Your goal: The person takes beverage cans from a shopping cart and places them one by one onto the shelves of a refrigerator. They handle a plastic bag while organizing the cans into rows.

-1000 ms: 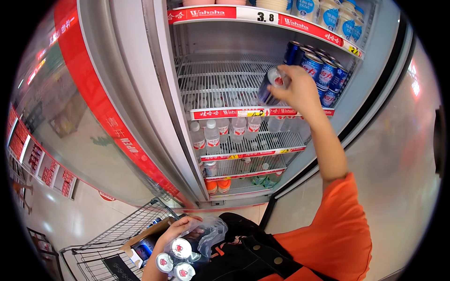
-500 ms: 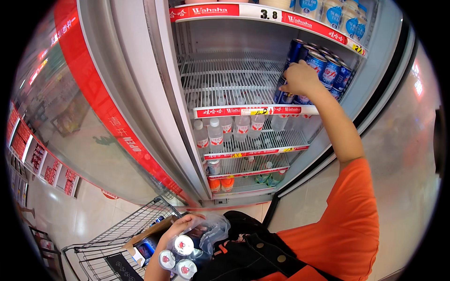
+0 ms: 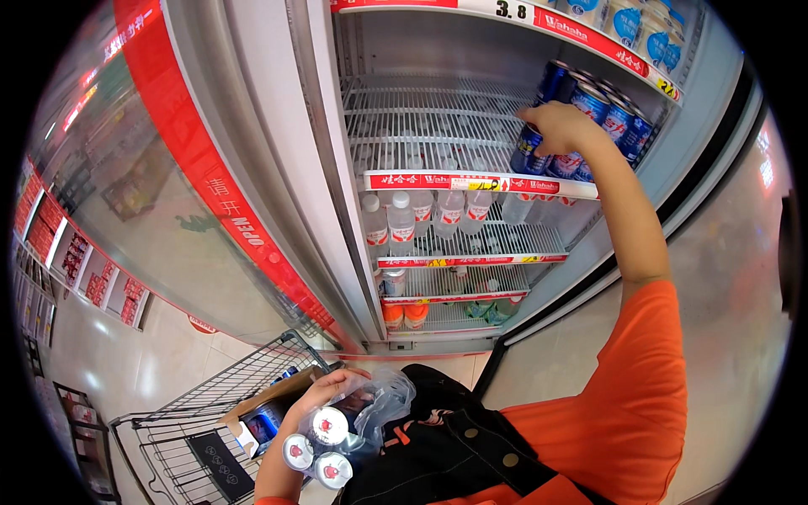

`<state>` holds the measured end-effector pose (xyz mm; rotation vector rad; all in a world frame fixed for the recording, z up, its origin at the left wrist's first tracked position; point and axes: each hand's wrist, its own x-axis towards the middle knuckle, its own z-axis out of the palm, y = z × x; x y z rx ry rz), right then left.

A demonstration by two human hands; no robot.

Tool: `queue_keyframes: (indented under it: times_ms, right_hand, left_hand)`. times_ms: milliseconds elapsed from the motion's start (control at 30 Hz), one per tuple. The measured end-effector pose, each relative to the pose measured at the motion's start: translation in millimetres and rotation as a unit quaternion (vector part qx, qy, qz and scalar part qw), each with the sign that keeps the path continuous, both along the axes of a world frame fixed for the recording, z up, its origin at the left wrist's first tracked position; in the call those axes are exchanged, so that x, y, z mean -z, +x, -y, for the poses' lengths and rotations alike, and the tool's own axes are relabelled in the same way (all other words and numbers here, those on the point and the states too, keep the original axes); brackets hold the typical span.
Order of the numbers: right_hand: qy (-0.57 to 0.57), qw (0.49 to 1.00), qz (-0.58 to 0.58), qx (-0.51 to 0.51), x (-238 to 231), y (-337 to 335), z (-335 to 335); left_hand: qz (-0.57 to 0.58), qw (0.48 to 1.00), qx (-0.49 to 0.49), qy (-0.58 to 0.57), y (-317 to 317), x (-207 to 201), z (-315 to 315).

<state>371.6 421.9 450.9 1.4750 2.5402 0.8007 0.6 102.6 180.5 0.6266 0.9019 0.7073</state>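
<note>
My right hand point(image 3: 562, 130) reaches into the open drinks cooler. Its thumb and fingers are round the top of a blue can point(image 3: 528, 156) at the front left of a group of blue cans point(image 3: 616, 122), which stand stacked on the wire shelf. Low in front of my body, my left hand point(image 3: 332, 387) is closed on a clear plastic wrap point(image 3: 387, 404). Three cans with white lids point(image 3: 329, 426) show at the wrap's lower left, against my left forearm; the rest of the pack is hidden.
A wire shopping cart point(image 3: 185, 429) stands at lower left with an opened cardboard box point(image 3: 273, 396) of blue cans. The cooler's red-edged glass door point(image 3: 227, 210) is swung open to the left. Bottles point(image 3: 402, 223) fill part of the shelf below; white bottles point(image 3: 624, 23) stand above.
My right hand is still at the front left of the cans, its index finger now reaching further out. The front can shows more clearly. My left hand keeps hold of the plastic; the view has shifted slightly.
</note>
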Motion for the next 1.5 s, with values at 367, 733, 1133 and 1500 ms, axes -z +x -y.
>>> queue_keyframes:
  times_ms: [367, 733, 1133, 1500]
  right_hand:
    - [-0.057, 0.979, 0.086, 0.176, -17.7, -42.4, 25.5]
    - [-0.51, 0.7, -0.217, -0.449, 168.9, -175.6, 237.7]
    - [-0.494, 0.727, -0.303, -0.368, 209.0, -190.5, 280.9]
    - [-0.196, 0.687, -0.637, -0.29, 75.3, -69.5, 162.3]
  left_hand:
    - [0.021, 0.999, -0.036, -0.012, 5.5, -15.0, 4.4]
    - [-0.053, 0.996, -0.006, 0.07, 7.6, 13.5, -18.7]
    - [0.002, 1.0, -0.004, 0.025, 3.8, 14.0, -16.4]
    - [-0.013, 0.99, 0.086, 0.112, -4.3, 28.4, -6.2]
